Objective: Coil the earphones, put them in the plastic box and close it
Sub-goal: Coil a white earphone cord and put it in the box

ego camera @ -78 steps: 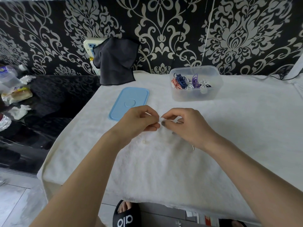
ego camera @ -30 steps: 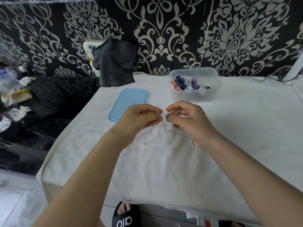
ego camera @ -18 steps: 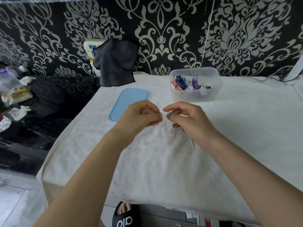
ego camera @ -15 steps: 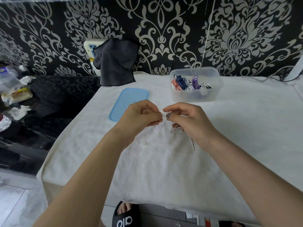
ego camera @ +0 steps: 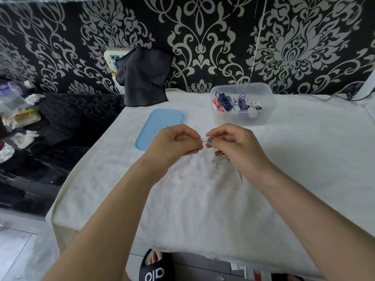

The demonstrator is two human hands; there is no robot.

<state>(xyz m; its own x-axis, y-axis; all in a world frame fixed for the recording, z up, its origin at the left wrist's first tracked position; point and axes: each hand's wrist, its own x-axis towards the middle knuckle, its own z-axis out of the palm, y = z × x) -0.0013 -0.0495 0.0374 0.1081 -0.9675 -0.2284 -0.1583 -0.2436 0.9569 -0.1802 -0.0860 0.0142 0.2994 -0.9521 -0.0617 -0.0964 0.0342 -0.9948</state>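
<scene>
Open plastic box (ego camera: 243, 118) holding coiled earphones (ego camera: 233, 102), lid (ego camera: 160, 126) beside

White earphones (ego camera: 220, 159) pinched above towel, open clear plastic box (ego camera: 242, 118) behind, blue lid (ego camera: 160, 126) flat left

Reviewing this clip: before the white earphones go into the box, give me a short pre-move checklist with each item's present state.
1. Both hands grip the white earphones, left hand and right hand: ok.
2. Cable fully coiled: not ok; the plug trails on the towel.
3. Plastic box open: ok.
4. Room in box beside the coloured earphones: cannot tell.
5. Blue lid within reach, beside the box: ok.
</scene>
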